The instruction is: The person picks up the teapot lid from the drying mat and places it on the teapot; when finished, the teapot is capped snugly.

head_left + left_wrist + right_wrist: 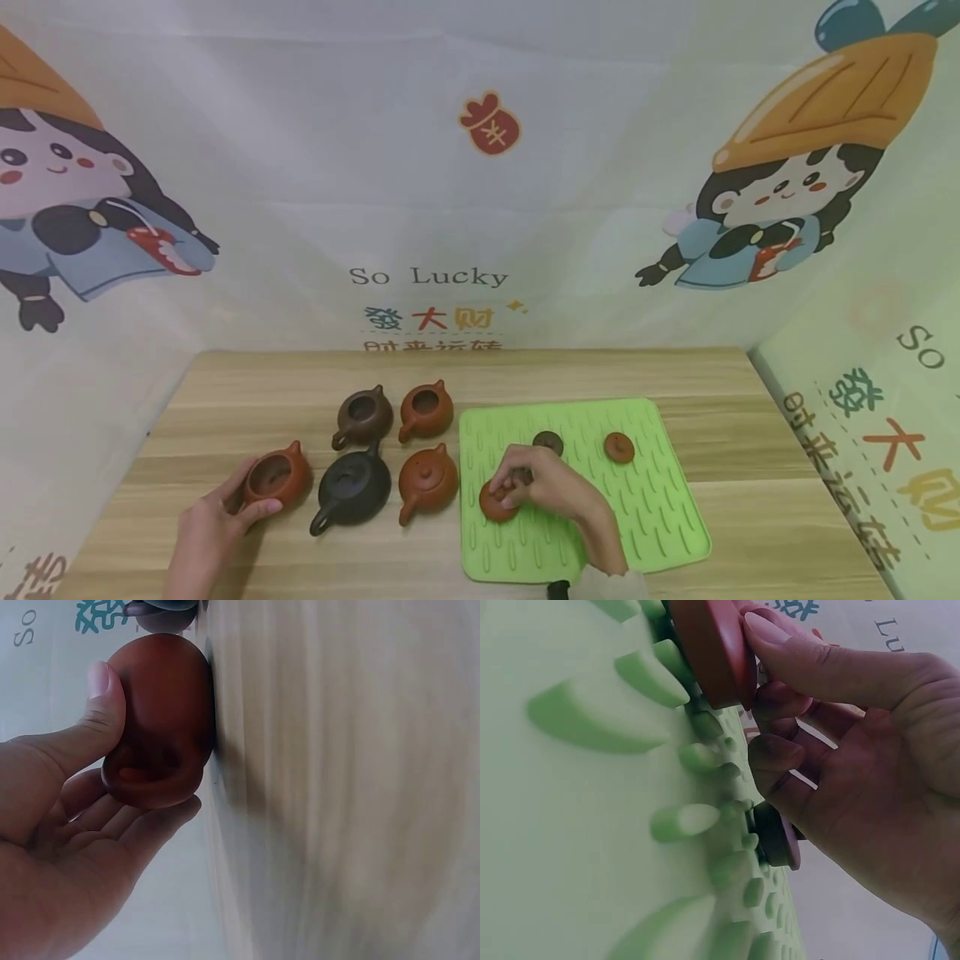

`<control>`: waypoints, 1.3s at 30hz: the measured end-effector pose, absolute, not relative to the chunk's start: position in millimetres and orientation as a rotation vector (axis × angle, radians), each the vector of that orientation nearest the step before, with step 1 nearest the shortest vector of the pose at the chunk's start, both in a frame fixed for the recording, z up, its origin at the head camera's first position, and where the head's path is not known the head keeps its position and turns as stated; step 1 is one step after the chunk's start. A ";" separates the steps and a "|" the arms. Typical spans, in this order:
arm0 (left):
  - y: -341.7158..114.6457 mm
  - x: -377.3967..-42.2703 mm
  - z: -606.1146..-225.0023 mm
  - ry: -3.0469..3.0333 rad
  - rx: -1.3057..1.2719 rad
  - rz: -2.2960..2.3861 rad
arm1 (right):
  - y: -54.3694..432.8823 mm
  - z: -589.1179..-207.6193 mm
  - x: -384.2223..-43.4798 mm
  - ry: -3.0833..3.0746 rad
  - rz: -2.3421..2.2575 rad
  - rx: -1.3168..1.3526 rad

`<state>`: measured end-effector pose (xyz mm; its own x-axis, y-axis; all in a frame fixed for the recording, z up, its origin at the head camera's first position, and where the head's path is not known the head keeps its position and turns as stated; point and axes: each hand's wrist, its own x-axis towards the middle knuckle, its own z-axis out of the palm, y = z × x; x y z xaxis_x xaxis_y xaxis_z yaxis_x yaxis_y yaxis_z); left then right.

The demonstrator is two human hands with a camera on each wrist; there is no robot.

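Note:
At the left of the table, my left hand grips a lidless reddish-brown clay teapot. In the left wrist view my thumb presses one side of the teapot and the fingers lie by its loop handle. On the green mat, my right hand pinches a reddish-brown teapot lid. The right wrist view shows the lid tilted on edge in that view, close against the mat's raised ridges, its knob hidden by the fingers.
Between my hands stand a lidless dark brown teapot, a lidless orange-brown teapot, a black lidded teapot and a reddish lidded teapot. A dark lid and an orange-brown lid lie on the mat.

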<state>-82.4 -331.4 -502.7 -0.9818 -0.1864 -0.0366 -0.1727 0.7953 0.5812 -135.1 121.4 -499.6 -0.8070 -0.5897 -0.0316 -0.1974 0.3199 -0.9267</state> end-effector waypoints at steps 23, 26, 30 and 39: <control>-333.0 -84.3 -505.4 -2.951 0.278 -0.977 | 67.1 -466.5 -149.8 2.348 -1.577 -0.924; -338.8 -85.1 -515.1 -2.908 0.268 -0.951 | 50.1 -465.2 -150.8 2.370 -1.636 -0.905; -340.8 -85.9 -520.2 -2.884 0.272 -0.921 | 25.7 -459.9 -152.5 2.390 -1.693 -0.864; -358.3 -95.0 -551.5 -2.864 0.234 -0.907 | -12.0 -448.8 -157.1 2.408 -1.660 -0.848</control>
